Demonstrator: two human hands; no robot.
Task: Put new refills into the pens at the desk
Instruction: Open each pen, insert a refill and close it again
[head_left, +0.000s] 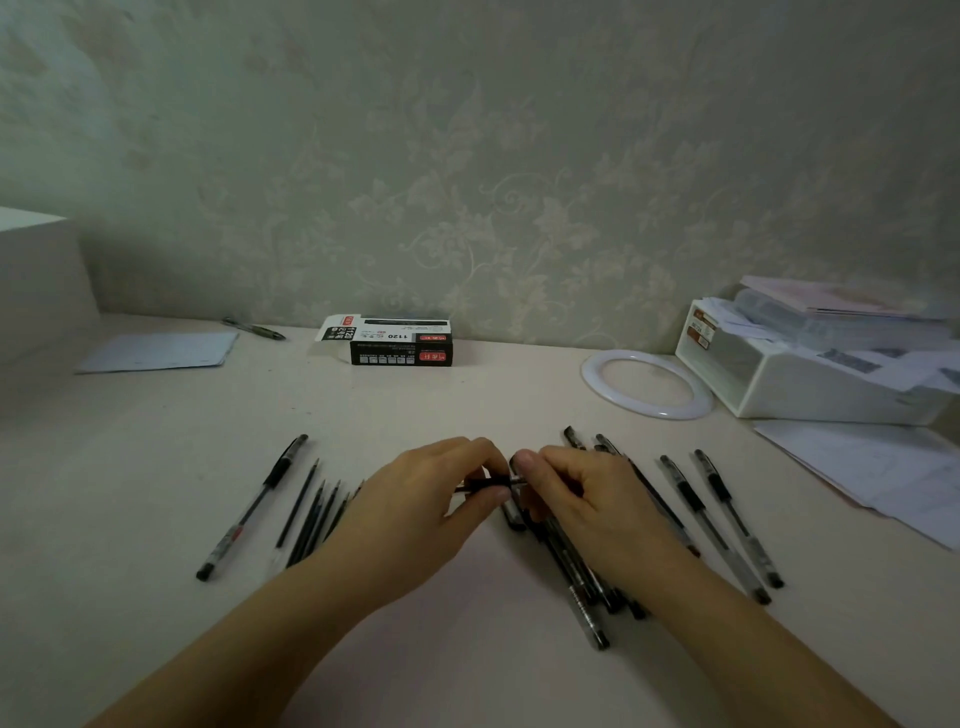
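Step in hand, as judged: 1 pen is being taken apart or closed up at its tip end. Which of the 2 cannot be told, since the joint sits between the fingers.

The left hand (431, 499) is curled round the black rubber-grip section of a slim clear-barrelled pen (491, 483), held level just above the cream desk (467, 395) near the middle of its front half. The right hand (582, 499) pinches the pen's silvery tip end between thumb and forefinger; its other fingers are curled under. Both hands are closed on the same pen, and they touch at the thumbs.

The next move calls for a steady twist or straight pull along the pen's axis, the left hand holding the barrel still. Small tip parts could roll off if released carelessly.

Condition of stock: a bundle of thin dark loose refills (317, 514) lies toward the front left of the desk, just beside the left wrist. 1 capped black-grip pen (254, 506) lies further left, apart. A heap of similar black-grip pens (587, 577) lies under and beside the right forearm, with 2 separate capped pens (727, 525) toward the right edge.

At the back edge stands an open black-and-white cardboard box (400, 343), probably the refill carton.
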